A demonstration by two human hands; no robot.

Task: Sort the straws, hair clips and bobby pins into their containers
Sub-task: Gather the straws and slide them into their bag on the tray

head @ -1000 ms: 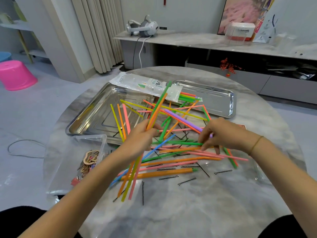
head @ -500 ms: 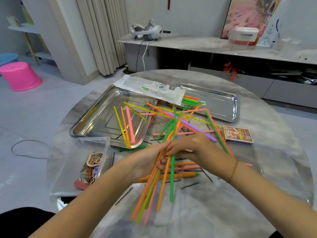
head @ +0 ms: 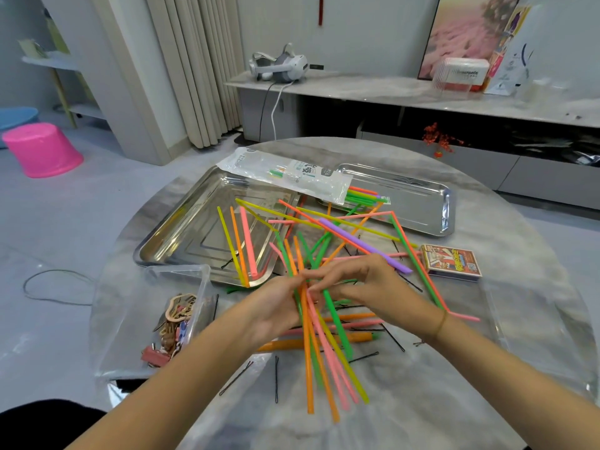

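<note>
Several straws [head: 307,358] sit bundled above the worktop [head: 454,384], gripped in my left hand [head: 276,306]; my right hand [head: 360,284] pinches the same bundle. I judge the splayed lower ends need squaring before transfer, or some slip

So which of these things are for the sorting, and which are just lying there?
For the job:
straws, a bunch gripped in the left hand
bobby pins
hair clips in the clear box
big tray
small tray
straw bag

Just lying about:
card box
headset
pink stool
</note>
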